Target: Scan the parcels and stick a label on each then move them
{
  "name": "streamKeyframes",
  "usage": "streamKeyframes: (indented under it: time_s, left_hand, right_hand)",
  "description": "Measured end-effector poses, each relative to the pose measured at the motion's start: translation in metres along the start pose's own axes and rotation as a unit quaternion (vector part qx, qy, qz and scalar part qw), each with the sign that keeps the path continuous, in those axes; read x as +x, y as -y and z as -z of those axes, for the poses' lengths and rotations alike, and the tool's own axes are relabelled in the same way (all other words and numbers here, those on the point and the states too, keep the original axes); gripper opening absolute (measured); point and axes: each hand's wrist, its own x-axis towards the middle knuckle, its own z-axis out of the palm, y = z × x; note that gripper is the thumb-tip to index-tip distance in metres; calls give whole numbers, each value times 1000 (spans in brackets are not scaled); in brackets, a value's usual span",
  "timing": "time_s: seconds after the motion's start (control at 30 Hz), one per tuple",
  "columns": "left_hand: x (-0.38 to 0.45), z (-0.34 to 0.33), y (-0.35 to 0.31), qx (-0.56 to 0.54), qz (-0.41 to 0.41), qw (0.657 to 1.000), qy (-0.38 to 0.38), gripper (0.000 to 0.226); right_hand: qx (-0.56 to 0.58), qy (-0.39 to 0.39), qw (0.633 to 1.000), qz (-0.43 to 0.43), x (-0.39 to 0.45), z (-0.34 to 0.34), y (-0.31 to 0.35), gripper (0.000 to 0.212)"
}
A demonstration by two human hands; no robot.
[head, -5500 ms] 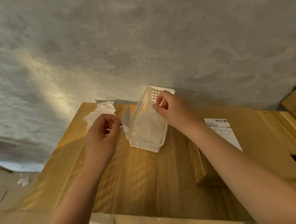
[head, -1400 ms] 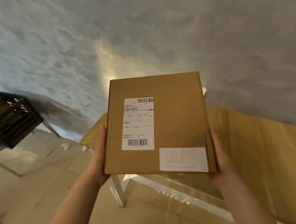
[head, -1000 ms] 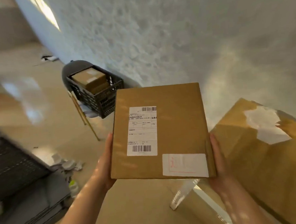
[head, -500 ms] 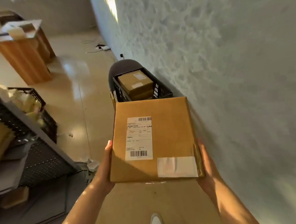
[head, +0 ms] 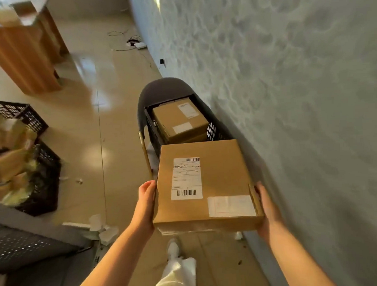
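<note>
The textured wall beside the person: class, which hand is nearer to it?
Right. The right hand holds the parcel's edge on the side facing the wall. The left hand grips the opposite edge, with the whole parcel between it and the wall.

The box (head: 220,176) is plain brown cardboard. Its shipping label (head: 186,178) is white with black barcodes and fine black print; the sticker (head: 231,206) beside it is white with faint pinkish marks. The crate (head: 213,131) ahead is black with a grid of holes and holds another brown box (head: 177,121) with white labels. The wall (head: 289,93) is mottled grey, the floor (head: 116,124) glossy beige, and the trouser leg (head: 177,274) white.
</note>
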Motion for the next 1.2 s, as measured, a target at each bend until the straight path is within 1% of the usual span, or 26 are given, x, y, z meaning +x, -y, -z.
streamKeyframes:
  time_s: [0.03,0.1,0.17,0.23,0.3,0.4,0.5,0.53,0.6,0.63,0.67,0.7,0.73,0.8,0.93,1.0,1.1,1.2]
  left_hand:
    - [22,-6,-7,-1,13,1000,6,35]
    - [65,-14,-18,-7,47,998,36,43]
    - [96,-24,-32,-5,71,996,61,40]
    - [127,-36,-45,7,98,992,72,43]
    - [155,-46,-53,27,115,990,75,52]
    - [193,-62,-61,24,134,988,72,57]
    - [222,-80,-67,17,152,986,68,57]
    - [231,-84,-67,14,156,985,69,57]
    - [249,-92,-65,16,168,983,78,62]
    - [256,-99,-65,16,171,982,80,61]
    - [262,-103,-64,18,177,981,78,57]
    - [270,-108,-62,27,177,982,67,55]
    - [278,-113,-60,40,175,982,55,59]
    - [292,-121,-53,68,175,982,26,76]
    - [317,-137,-37,94,188,976,-64,72]
    - [329,-144,-31,105,191,971,-97,70]
    - [343,-149,-22,115,187,965,-141,67]
    - [354,-153,-15,118,181,961,-171,68]
  right_hand:
    - [-6,8,1000,-5,12,-9,13,54]
    - [-9,0,1000,3,36,-32,41,56]
    - [-29,-6,1000,7,65,-47,61,60]
    - [-50,-7,999,9,88,-63,79,58]
    - [-67,-9,998,-11,114,-75,94,57]
    - [-96,7,995,-14,154,-86,110,67]
    - [-113,7,993,-13,194,-96,127,88]
    - [-126,5,992,-9,209,-98,133,85]
    - [-141,20,990,-11,234,-107,142,57]
    - [-155,34,987,-22,249,-111,145,47]
    - [-179,53,982,-35,264,-114,146,42]
    - [-198,70,977,-45,279,-117,147,41]
    - [-211,83,972,-55,294,-119,147,41]
    - [-243,105,961,-75,325,-123,144,45]
    - [-333,140,929,-80,377,-133,135,66]
    - [-354,149,919,-84,397,-141,129,69]
    - [-391,146,906,-73,416,-157,122,67]
    - [-394,143,906,-66,428,-169,121,57]
